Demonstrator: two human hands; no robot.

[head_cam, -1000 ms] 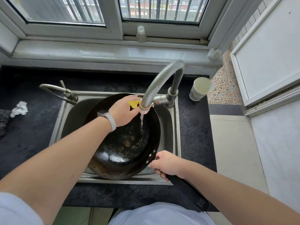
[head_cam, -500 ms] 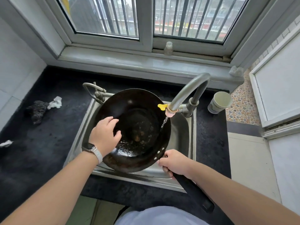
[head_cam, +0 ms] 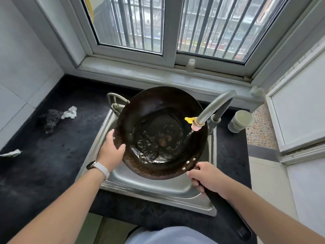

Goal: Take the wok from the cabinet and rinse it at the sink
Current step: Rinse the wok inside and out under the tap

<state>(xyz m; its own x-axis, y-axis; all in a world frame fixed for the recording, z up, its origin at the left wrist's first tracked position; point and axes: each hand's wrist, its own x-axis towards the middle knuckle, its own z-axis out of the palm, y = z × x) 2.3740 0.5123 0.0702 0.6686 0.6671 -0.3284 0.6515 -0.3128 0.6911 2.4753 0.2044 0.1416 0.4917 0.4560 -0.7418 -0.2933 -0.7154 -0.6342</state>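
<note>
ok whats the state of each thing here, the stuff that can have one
wok: tilted over the sink, water pooled inside
faucet: running into the wok
left hand: gripping the wok's rim
right hand: closed around the wok handle
paper cup: upright on the counter
window: shut

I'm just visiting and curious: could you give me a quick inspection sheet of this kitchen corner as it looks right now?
Surface: black counter around a steel sink.
Job's things: dark wok held tilted over the sink, water pooled inside; tap running into it.
Clutter: steel scrubber, crumpled tissue, another scrap at the left edge, paper cup right of the tap.
Grippers: left hand on the wok's left rim; right hand gripping the black handle.
Cables: nothing seen.
Surroundings: barred window, small bottle on the sill.
</note>
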